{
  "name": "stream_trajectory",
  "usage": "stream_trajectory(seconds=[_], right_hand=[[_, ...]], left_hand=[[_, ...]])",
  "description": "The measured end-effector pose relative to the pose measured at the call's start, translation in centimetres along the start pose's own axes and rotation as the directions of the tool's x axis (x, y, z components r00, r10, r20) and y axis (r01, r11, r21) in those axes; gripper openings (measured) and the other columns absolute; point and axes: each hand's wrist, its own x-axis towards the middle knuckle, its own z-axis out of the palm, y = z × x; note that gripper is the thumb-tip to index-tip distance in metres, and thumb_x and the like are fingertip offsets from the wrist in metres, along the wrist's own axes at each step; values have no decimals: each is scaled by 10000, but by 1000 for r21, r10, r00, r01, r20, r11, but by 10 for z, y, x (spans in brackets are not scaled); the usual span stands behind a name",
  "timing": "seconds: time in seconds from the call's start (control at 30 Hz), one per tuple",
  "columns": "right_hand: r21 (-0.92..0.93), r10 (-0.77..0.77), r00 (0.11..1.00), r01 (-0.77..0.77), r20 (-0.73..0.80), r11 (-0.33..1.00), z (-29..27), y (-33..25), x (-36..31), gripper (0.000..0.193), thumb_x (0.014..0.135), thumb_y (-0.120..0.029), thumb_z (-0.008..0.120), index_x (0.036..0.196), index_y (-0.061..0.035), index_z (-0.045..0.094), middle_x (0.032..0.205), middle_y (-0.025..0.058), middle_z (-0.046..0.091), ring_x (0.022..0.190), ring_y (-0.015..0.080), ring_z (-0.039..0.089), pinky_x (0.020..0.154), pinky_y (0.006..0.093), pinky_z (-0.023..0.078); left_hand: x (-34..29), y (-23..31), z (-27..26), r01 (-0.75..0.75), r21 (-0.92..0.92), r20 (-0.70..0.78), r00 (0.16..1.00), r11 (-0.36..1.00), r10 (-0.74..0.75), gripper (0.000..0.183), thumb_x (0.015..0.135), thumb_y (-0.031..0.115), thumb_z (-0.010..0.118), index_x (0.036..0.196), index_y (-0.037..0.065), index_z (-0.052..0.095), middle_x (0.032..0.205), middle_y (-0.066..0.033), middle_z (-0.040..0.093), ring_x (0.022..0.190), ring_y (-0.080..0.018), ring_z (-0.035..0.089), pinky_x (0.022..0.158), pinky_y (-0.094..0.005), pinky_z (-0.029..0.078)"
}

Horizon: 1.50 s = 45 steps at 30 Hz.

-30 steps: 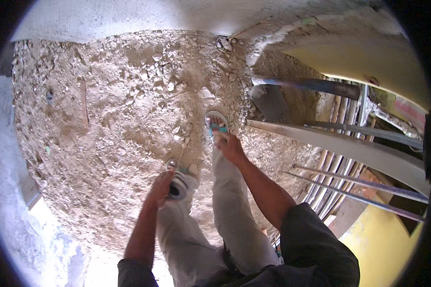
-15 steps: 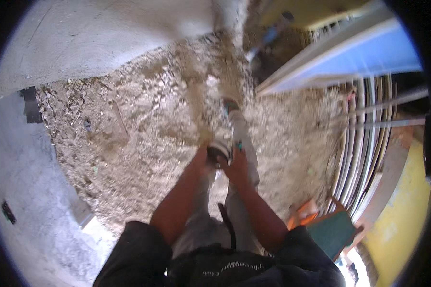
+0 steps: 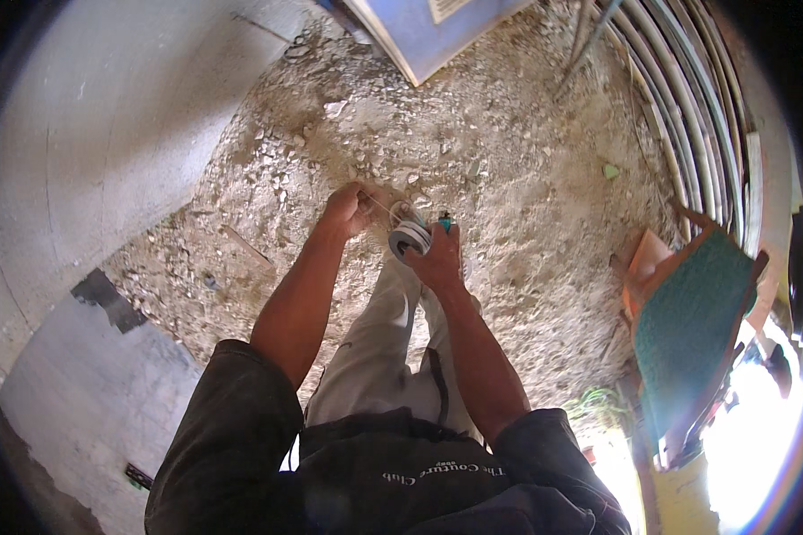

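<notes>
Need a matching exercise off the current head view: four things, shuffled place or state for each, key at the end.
Things
1. Reel
2. Left hand
3. Green board
4. Blue panel

Places or states
A. At the top edge of the view
B. Pinching a pale strand
C. At the right side of the view, beside an orange piece
D. Gripped in the right hand

Pairs: 1-D, 2-B, 3-C, 4-A
</notes>
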Motion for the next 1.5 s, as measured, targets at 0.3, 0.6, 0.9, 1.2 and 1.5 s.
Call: stream_trajectory(seconds=[0.3,0.6,0.9,1.2,1.5], right_hand=[[56,82,996,-83,21,995,-23,78,-34,676,647,-272,769,1233,-46,516,1197,262,444,1058,421,537,900,480,469],[223,174,973,-138,-154,965,-32,128,-75,848,641,-323,829,1332,-41,426,1325,285,407,1186,439,460,993,472,421],[493,271,886,-57,-375,868,-19,115,-75,883,654,-410,837,1341,-33,428,1220,200,534,1254,403,385,1074,481,307],[983,790,589,157,-171,95,-3,132,-72,837,705,-187,767,1386,67,353,1287,245,453,1169,303,476,1001,390,376],[952,694,713,270,-98,-143,-60,230,-106,731,765,-162,739,1386,-2,387,1304,181,473,1136,260,498,939,373,412]], left_hand=[[43,-2,12,-22,-125,-113,994,992,8,203,896,6,380,714,79,431,581,-36,382,526,-174,369,538,-354,422],[75,-21,8,-113,-79,-246,965,991,90,198,905,2,391,725,71,437,590,-48,387,536,-167,363,534,-329,398],[10,-98,28,3,-27,161,987,1000,2,272,1013,267,433,820,94,516,626,-30,511,649,-195,550,806,-450,500],[-20,-180,40,-51,-241,69,995,969,69,277,1016,225,418,799,70,492,717,-49,532,710,-202,553,824,-425,515],[6,-177,32,-56,-231,128,988,971,88,255,972,102,430,723,54,464,651,-53,480,650,-214,517,817,-444,511]])
